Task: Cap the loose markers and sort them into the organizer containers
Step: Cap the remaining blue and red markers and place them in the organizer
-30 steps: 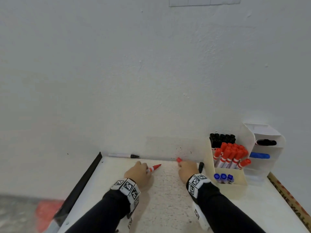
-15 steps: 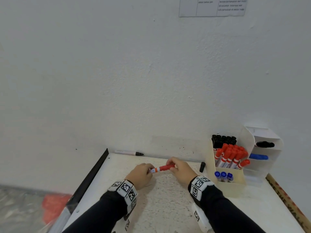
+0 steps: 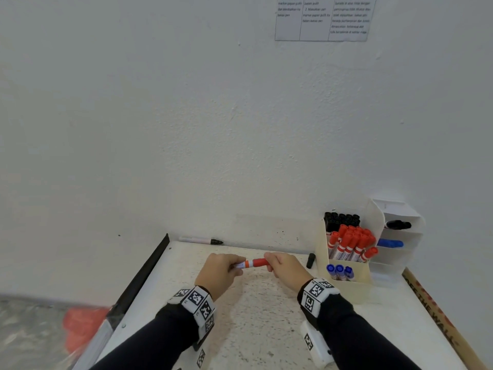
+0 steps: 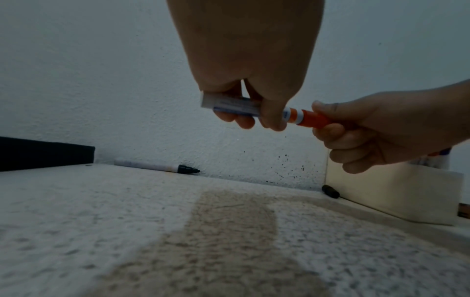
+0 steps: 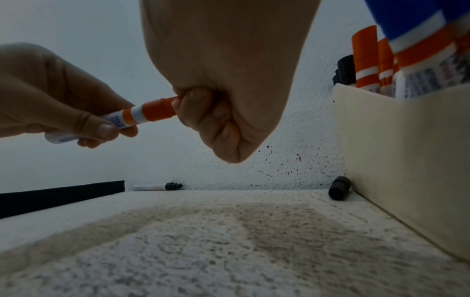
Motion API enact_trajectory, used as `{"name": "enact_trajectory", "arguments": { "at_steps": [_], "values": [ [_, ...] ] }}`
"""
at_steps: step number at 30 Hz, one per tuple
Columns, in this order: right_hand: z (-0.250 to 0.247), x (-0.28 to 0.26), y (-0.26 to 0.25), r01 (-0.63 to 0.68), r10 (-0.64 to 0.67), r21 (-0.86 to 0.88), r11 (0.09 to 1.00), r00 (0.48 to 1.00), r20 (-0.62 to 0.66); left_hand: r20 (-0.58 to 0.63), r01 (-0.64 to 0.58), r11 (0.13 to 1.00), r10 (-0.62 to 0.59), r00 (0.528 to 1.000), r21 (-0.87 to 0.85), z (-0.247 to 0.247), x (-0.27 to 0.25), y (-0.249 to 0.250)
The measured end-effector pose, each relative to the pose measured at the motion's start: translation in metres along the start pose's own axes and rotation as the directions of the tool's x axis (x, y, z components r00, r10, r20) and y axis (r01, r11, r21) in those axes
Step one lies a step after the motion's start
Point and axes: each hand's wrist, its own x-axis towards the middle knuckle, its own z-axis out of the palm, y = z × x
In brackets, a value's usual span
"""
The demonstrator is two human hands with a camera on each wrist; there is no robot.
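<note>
I hold a red marker (image 3: pixel 249 263) level above the table, between both hands. My left hand (image 3: pixel 220 271) grips its white barrel (image 4: pixel 230 104). My right hand (image 3: pixel 286 267) grips the red cap (image 5: pixel 159 109), which sits on the marker's end. An uncapped black marker (image 3: pixel 200 240) lies along the wall at the back left. A loose black cap (image 3: pixel 310 260) lies against the cream organizer (image 3: pixel 346 289). The organizer holds black, red and blue markers in separate compartments.
A white tiered holder (image 3: pixel 400 244) behind the organizer has a black marker (image 3: pixel 398 224) and a blue marker (image 3: pixel 390 243) lying on its shelves. A black strip (image 3: pixel 144 273) edges the table's left side. A printed sheet (image 3: pixel 322 18) hangs on the wall.
One second ago the hands were apart, the left with the uncapped red marker, the right on the red cap. They came together and the cap now sits on the marker.
</note>
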Motion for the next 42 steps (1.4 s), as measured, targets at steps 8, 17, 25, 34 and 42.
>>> {"name": "enact_trajectory", "arguments": {
  "at_steps": [8,17,25,34,42],
  "values": [
    [-0.008,-0.004,-0.007,-0.091,0.091,0.006,0.996,0.996,0.008,-0.003,-0.103,0.994,0.103,0.995,-0.028,0.006,-0.008,0.006],
    [-0.011,-0.012,0.003,0.134,-0.129,0.044,0.99,0.986,-0.105,0.131,-0.052,0.976,0.082,0.988,-0.212,0.007,-0.009,0.015],
    [-0.019,-0.008,-0.017,0.09,-0.08,0.053,0.995,0.982,-0.172,-0.141,-0.188,0.975,0.171,0.975,-0.118,0.016,-0.01,0.027],
    [-0.054,-0.013,-0.035,0.219,-0.117,0.236,0.947,0.917,-0.382,0.126,0.049,0.97,-0.019,0.992,-0.24,0.014,0.014,0.018],
    [-0.126,-0.059,-0.017,0.395,-0.275,-0.075,0.915,0.478,-0.835,0.17,0.289,0.884,-0.37,0.913,0.368,0.011,0.048,-0.036]
  ]
}}
